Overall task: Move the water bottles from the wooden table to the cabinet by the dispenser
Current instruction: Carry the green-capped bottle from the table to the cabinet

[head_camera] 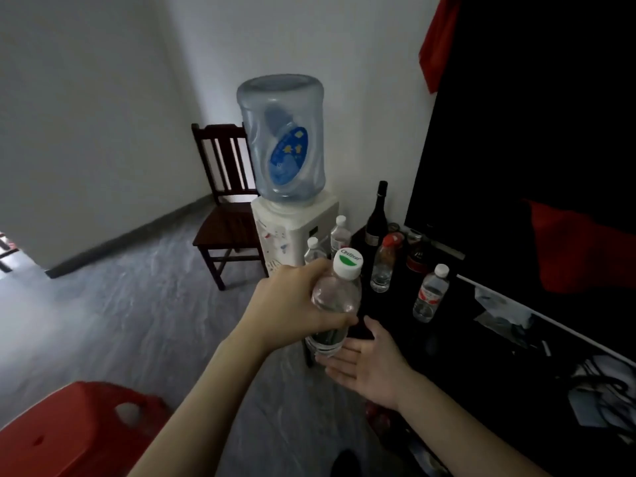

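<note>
My left hand [296, 301] grips a clear water bottle [339, 297] with a white and green cap, held upright just off the near left corner of the dark cabinet [447, 339]. My right hand [368, 363] is open, palm up, under the bottle's base and touching it. The white water dispenser [292, 232] with its big blue jug [284, 139] stands just left of the cabinet. Water bottles stand on the cabinet: two with white caps [339, 232] [313, 249] beside the dispenser, one with a red label [430, 292] further right.
A dark wine bottle [377, 215], a red-capped clear bottle [385, 263] and a dark jar [416, 253] stand at the cabinet's back. A large black screen [516, 132] rises behind. A dark wooden chair [227, 208] sits left of the dispenser. A red plastic stool [69, 435] is at the lower left.
</note>
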`<state>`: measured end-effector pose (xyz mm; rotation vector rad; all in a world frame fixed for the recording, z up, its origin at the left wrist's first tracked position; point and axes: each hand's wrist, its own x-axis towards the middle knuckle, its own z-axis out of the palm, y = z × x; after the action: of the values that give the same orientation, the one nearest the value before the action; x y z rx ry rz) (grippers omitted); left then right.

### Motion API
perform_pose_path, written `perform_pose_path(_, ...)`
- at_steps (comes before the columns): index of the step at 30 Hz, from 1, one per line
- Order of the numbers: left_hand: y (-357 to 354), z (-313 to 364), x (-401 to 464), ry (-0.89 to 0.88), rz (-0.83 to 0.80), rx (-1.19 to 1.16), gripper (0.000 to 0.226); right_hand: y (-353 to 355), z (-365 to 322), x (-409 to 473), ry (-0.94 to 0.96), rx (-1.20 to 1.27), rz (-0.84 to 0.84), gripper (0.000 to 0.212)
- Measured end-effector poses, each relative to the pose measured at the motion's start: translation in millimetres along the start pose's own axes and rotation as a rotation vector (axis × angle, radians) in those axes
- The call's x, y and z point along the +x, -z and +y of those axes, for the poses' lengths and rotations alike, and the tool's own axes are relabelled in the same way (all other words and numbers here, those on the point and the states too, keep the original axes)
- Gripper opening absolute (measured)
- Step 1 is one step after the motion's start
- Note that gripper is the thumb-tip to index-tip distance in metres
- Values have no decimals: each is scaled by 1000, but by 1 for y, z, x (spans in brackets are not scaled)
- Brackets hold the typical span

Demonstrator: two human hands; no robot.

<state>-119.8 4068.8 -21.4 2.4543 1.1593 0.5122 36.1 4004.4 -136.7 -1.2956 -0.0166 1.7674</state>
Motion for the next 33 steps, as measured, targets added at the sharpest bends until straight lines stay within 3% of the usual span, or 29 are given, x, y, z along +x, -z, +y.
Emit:
perform_pose_path(3, -20, -20, 49, -41, -33, 25, 72, 8, -23, 45, -4, 78, 20, 72)
perform_pose_path(13, -67, -67, 191, -41, -217, -49, 60, 33, -109, 156, -27, 254, 55, 69)
perform_pose_path(19, -111, -79, 238, -136, -347, -23, 51, 58, -108, 187, -49, 421, 109, 69)
perform_pose_path(27, -162, -110, 266, -235, -523, -23, 60, 69, -94, 232, -38, 624, 218, 67)
perform_pose_path(33, -194, -145, 282, -228, -642, -172, 55, 73, -92, 262, -27, 713, 325, 66)
